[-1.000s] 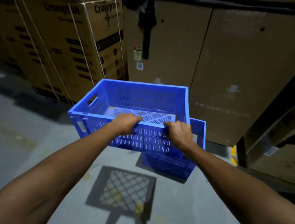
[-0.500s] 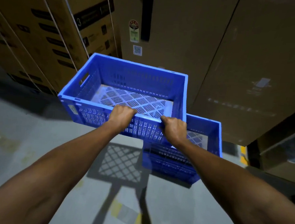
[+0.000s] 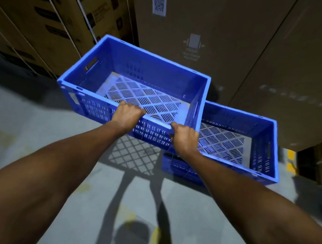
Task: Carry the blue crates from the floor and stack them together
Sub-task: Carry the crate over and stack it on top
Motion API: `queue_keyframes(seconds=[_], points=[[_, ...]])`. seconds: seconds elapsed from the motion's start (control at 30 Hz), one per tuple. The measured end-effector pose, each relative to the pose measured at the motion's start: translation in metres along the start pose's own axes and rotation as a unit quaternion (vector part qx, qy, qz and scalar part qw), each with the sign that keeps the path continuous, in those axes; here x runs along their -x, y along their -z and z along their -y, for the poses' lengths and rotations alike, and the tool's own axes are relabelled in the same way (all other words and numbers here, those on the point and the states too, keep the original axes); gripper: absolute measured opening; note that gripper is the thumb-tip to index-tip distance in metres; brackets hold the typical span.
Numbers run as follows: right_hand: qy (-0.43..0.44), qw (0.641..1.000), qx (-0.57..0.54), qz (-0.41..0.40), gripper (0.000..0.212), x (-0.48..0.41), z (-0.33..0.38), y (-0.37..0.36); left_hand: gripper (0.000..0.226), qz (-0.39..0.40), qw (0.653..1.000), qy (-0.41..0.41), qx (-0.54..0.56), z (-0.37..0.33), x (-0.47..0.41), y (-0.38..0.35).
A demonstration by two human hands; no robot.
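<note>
I hold an empty blue slatted crate (image 3: 157, 63) in the air by its near rim. My left hand (image 3: 127, 115) grips that rim near its middle. My right hand (image 3: 185, 137) grips the same rim close to the crate's right corner. A second blue crate (image 3: 269, 149) stands on the floor to the right, lower down, its left part hidden behind the carried crate and my right hand. The carried crate overlaps the left edge of the floor crate in the view.
Tall brown cardboard boxes (image 3: 230, 40) stand right behind both crates, with strapped boxes (image 3: 39, 16) at the left. The grey concrete floor (image 3: 30, 127) spreads to the left and in front. A yellow mark (image 3: 290, 161) lies by the floor crate's right end.
I have moved closer to the floor crate and the view has tilted down. The carried crate has come nearer to it, and more of the floor crate's inside shows.
</note>
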State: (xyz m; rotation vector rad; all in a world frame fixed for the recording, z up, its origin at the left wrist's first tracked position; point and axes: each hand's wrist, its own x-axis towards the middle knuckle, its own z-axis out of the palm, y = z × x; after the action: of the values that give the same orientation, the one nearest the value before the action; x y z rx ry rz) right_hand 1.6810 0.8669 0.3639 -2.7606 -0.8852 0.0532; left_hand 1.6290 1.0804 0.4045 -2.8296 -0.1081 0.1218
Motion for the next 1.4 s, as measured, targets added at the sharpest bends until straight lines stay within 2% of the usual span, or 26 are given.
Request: queue_keyframes(seconds=[0.23,0.37,0.6,0.87,1.0,1.17,1.33,1.4], points=[[0.021,0.999,0.026,0.005,0.010,-0.016,-0.022,0.004,0.022,0.016,0.999,0.021,0.035,-0.018,-0.013,-0.013],[0.032,0.998,0.054,0.002,0.015,-0.022,-0.029,0.003,0.029,0.010,0.999,0.022,0.047,-0.025,-0.024,-0.027],[-0.021,0.998,0.058,0.008,0.011,-0.019,-0.049,-0.002,0.024,-0.004,0.999,-0.018,0.048,-0.038,-0.044,-0.021],[-0.040,0.997,0.065,0.005,0.011,0.002,-0.095,0.010,0.025,-0.003,0.998,-0.043,0.048,-0.085,-0.055,-0.007],[-0.047,0.996,0.074,0.005,0.025,0.013,-0.116,0.013,0.026,0.000,0.997,-0.053,0.049,-0.108,-0.057,0.001],[-0.058,0.995,0.076,0.006,0.011,0.028,-0.142,0.021,0.029,-0.006,0.998,-0.048,0.048,-0.140,-0.060,0.005],[-0.070,0.994,0.085,0.010,0.022,0.044,-0.172,0.032,0.028,-0.004,0.997,-0.058,0.048,-0.177,-0.064,0.018],[-0.071,0.993,0.092,0.013,0.017,0.052,-0.185,0.037,0.025,-0.007,0.997,-0.058,0.047,-0.193,-0.066,0.023]])
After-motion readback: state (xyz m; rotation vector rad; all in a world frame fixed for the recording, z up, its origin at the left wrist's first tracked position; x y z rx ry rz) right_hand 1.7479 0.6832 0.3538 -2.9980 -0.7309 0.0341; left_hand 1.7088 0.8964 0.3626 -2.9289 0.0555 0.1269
